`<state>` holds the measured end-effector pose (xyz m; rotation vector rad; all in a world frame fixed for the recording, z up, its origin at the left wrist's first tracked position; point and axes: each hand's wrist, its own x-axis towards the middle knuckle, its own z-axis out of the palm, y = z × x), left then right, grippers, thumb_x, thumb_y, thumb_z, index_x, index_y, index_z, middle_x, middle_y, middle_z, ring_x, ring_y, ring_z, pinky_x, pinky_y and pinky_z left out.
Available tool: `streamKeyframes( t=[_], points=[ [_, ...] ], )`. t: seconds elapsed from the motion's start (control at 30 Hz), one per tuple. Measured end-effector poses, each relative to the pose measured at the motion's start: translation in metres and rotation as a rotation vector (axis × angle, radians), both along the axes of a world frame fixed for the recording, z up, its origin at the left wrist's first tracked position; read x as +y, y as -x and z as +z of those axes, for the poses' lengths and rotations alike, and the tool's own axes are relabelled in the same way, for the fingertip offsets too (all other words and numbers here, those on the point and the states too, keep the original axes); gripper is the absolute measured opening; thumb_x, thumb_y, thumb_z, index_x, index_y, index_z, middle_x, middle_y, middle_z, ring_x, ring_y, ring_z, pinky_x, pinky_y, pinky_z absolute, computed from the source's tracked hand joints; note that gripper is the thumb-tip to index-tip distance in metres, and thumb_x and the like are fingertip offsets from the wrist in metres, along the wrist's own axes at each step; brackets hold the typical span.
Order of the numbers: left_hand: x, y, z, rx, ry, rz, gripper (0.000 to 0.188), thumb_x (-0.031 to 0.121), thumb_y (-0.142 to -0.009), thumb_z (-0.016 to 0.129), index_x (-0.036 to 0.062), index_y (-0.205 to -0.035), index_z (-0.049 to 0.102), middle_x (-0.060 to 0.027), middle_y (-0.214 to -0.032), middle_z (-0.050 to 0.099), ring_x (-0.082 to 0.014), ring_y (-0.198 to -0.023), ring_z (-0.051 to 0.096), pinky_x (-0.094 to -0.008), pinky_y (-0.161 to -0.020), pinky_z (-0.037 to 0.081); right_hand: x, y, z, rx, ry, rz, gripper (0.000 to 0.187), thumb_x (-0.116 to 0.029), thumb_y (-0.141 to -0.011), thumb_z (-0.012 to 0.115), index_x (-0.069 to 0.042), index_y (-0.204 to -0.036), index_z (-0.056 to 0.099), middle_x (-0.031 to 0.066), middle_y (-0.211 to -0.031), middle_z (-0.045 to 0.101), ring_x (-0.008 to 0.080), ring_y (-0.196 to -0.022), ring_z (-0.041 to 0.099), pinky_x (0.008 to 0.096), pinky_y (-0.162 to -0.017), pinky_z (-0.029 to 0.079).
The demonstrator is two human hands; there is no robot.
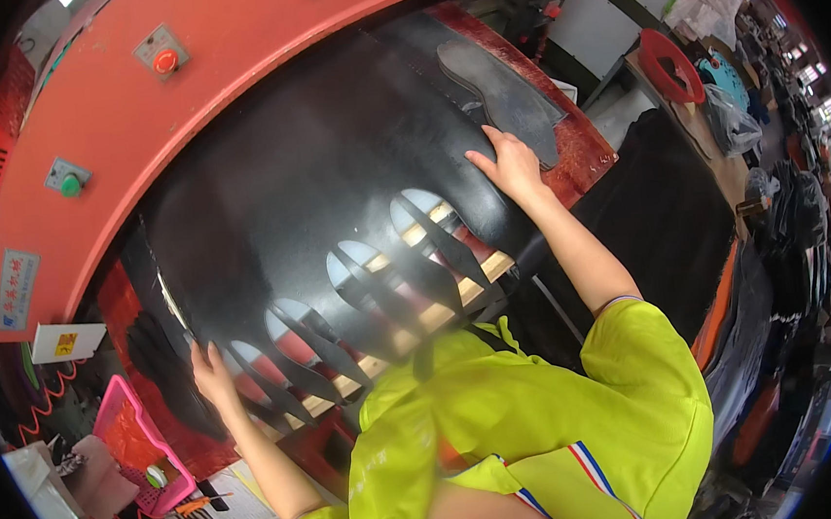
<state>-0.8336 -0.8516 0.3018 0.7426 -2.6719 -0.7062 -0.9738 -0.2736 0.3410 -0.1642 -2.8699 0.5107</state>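
Note:
A large black sheet (272, 173) lies across the bed of a red press, its near part pierced by a row of sole-shaped openings with narrow strips between them. At the sheet's left edge my left hand (214, 375) is closed on the material, thumb and finger showing. My right hand (514, 166) grips the right edge, thumb on top and the other fingers partly hidden. Beyond it lies a grey-black sole-shaped piece (494, 82) on the bed's far right. Several dark sole-shaped pieces (165, 367) are stacked beside my left hand.
The red press beam (224, 55) arches over the far side, carrying a red button (165, 61) and a green button (70, 185). A pink basket (137, 442) stands at lower left. Dark sheets (660, 201) and a red bowl (669, 66) are at the right.

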Motion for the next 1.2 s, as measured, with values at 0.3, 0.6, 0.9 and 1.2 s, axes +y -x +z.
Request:
streamKeyframes(
  t=[0.3,0.6,0.9,1.2],
  points=[
    [-0.029,-0.002,-0.019,0.152,-0.467,-0.067,0.041,0.012,-0.097,0.057,-0.0073,-0.132,0.047,-0.0138,-0.120,0.060,-0.0188,-0.110,0.058,-0.0302,-0.096,0.045,-0.009,0.004,-0.006,-0.034,0.056,-0.026,0.054,-0.043,-0.086,0.065,-0.003,-0.122,0.059,0.0209,-0.098,0.066,0.0368,-0.092,0.065,0.0446,-0.078,0.053],
    [-0.018,-0.003,-0.014,0.185,-0.350,-0.073,0.046,0.018,-0.095,0.061,-0.0069,-0.132,0.051,-0.0160,-0.114,0.064,-0.0193,-0.100,0.062,-0.0304,-0.090,0.049,0.001,0.002,-0.002,-0.034,0.118,0.005,0.062,-0.050,-0.083,0.067,-0.005,-0.124,0.059,0.0218,-0.102,0.067,0.0373,-0.097,0.064,0.0455,-0.080,0.053],
    [-0.027,-0.006,-0.023,0.112,-0.256,-0.056,0.045,0.021,-0.095,0.061,-0.0034,-0.132,0.053,-0.0153,-0.108,0.067,-0.0196,-0.095,0.062,-0.0306,-0.089,0.048,0.003,0.002,-0.006,-0.053,0.060,0.009,0.058,-0.049,-0.081,0.069,-0.007,-0.121,0.060,0.0193,-0.095,0.068,0.0375,-0.089,0.066,0.0469,-0.074,0.054],
    [0.078,0.000,0.093,-0.085,0.089,-0.044,0.041,0.017,-0.090,0.064,-0.0047,-0.124,0.057,-0.0234,-0.127,0.058,-0.0280,-0.120,0.053,-0.0361,-0.108,0.036,0.013,0.007,0.003,-0.122,0.007,0.087,0.058,-0.055,-0.082,0.064,-0.008,-0.116,0.061,0.0156,-0.090,0.066,0.0328,-0.081,0.069,0.0453,-0.066,0.055]
  ],
)
